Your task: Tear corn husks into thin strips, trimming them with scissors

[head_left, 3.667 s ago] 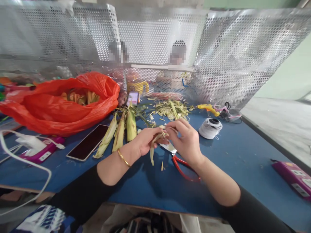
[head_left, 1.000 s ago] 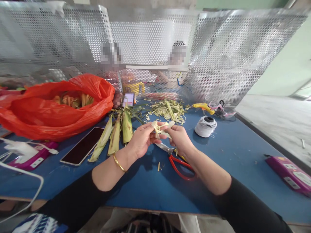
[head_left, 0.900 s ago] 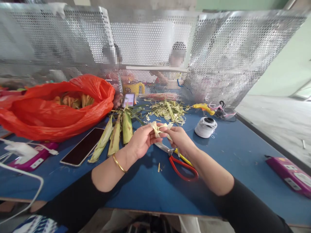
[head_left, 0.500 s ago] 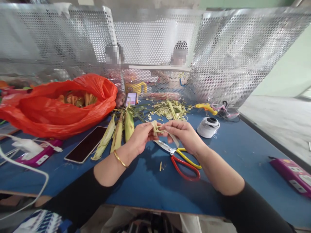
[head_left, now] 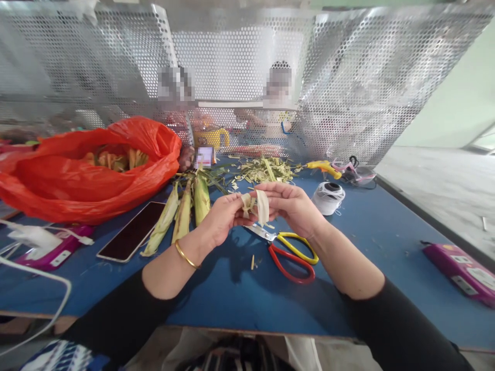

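Pale corn husk pieces are held between my two hands above the blue table [head_left: 216, 304]. My left hand [head_left: 224, 219] pinches a small folded piece of corn husk [head_left: 247, 203]. In the fingers of my right hand [head_left: 288, 203] is a wider corn husk strip [head_left: 262, 207], its flat side facing me and its end hanging down. Whether the two pieces are joined cannot be made out. Just below lie scissors [head_left: 296, 257] with one red and one yellow handle. Corn ears in husks [head_left: 181, 211] lie left of my hands.
A red plastic bag [head_left: 77, 185] holding husk pieces stands left, behind a phone [head_left: 131, 232] and a purple power strip [head_left: 58, 252]. A white thread spool [head_left: 328, 198], yellow glue gun [head_left: 324, 168] and glasses [head_left: 361, 176] lie right. Husk scraps [head_left: 266, 172] and a perforated screen [head_left: 247, 56] are behind.
The husk strip in my right hand has swung from slanting down over the scissors to standing flat toward me. My right fingers have shifted on it; my left hand keeps its pinch.
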Tool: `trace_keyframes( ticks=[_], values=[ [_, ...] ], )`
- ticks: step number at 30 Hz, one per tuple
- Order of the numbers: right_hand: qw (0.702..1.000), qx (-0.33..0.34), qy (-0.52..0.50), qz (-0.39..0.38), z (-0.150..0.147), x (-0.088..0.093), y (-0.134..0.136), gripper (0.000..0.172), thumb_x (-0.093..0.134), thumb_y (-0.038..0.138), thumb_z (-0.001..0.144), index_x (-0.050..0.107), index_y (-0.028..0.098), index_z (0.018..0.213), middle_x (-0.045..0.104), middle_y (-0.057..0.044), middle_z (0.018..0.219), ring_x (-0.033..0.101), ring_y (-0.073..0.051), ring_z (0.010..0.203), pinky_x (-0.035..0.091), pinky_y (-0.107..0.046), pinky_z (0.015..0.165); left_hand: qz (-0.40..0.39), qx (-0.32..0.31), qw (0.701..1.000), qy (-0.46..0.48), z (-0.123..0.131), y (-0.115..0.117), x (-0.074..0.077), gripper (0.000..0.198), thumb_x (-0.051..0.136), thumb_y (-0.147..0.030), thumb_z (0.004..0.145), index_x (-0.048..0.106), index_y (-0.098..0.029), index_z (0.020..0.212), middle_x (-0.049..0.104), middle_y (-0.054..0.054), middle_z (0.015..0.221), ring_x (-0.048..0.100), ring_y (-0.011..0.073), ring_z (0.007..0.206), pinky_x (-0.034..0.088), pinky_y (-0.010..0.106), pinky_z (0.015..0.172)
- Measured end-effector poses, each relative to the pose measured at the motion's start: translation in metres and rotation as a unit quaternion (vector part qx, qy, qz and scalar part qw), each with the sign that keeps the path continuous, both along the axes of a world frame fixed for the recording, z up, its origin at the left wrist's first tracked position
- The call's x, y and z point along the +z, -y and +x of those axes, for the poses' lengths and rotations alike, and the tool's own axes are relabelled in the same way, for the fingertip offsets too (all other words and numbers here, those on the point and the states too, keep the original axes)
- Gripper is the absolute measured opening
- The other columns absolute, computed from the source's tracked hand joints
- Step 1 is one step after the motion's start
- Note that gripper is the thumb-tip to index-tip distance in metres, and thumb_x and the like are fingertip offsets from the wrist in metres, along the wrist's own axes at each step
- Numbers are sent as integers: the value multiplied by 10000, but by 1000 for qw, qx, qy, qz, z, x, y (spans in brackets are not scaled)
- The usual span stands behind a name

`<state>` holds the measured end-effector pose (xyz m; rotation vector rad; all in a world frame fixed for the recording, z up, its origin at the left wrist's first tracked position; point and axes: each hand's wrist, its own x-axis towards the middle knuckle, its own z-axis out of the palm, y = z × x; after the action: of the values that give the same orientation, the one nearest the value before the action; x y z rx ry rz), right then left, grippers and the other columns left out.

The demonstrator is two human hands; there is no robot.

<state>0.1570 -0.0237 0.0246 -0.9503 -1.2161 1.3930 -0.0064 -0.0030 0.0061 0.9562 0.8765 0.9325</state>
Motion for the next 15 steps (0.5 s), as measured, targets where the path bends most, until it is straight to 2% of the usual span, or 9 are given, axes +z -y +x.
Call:
trace_keyframes(
  ticks=[4, 7, 11, 15],
  values=[
    [984, -113, 109, 85, -5, -12, -7, 203, 716, 362, 655, 641, 174, 670, 620, 18, 597, 528, -110, 531, 426, -247, 525, -15, -3, 1000, -24, 2, 3, 2, 147, 612, -165, 844, 582, -139, 703, 680, 47, 607, 618, 118, 450, 524, 215, 474],
    [943, -185, 235, 149, -10, -23, -11, 239, 605, 366, 738, 558, 185, 589, 520, 38, 546, 464, -108, 552, 354, -244, 545, -18, -20, 999, -38, 4, 5, 2, 181, 661, -186, 817, 565, -144, 669, 675, 44, 591, 614, 118, 440, 523, 213, 462],
    [902, -192, 363, 132, -16, -30, -7, 241, 458, 345, 841, 490, 210, 643, 525, 31, 572, 472, -118, 543, 313, -244, 541, -21, -21, 999, -45, 5, 6, -1, 154, 658, -192, 820, 599, -138, 688, 667, 36, 577, 607, 107, 438, 518, 194, 447],
    [873, -187, 432, 126, -20, -27, -1, 213, 438, 300, 850, 461, 222, 653, 522, 24, 567, 484, -129, 546, 303, -243, 547, -32, -26, 999, -31, 5, 6, -3, 161, 681, -199, 803, 602, -140, 676, 663, 34, 579, 608, 107, 441, 514, 191, 443]
  ],
)
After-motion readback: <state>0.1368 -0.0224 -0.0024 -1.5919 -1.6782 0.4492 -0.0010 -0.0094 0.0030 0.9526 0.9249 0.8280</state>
